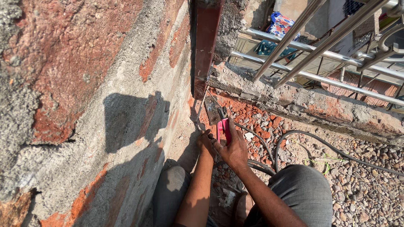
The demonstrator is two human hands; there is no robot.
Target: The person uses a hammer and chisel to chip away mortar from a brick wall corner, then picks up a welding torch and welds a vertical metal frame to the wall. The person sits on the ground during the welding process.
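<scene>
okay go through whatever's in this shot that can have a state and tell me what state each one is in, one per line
Right hand: gripping the pink-handled pliers.
Pink-handled pliers: held, nose pointing toward the steel post's base.
Left hand: closed, low beside the pliers; whether it holds anything cannot be told.
Steel post: upright against the brick wall.
Black cables: slack, curving over gravel.
Steel railing: lying tilted across the ledge.

The tool [223, 127] has a bright pink handle. The wall [84, 105] on the left is red brick streaked with grey mortar. A rust-red steel post [206, 42] rises behind. The cables [303, 136] are black, the rails [320, 54] silver, the gravel [362, 185] grey-brown, and the trousers [303, 189] grey.
</scene>
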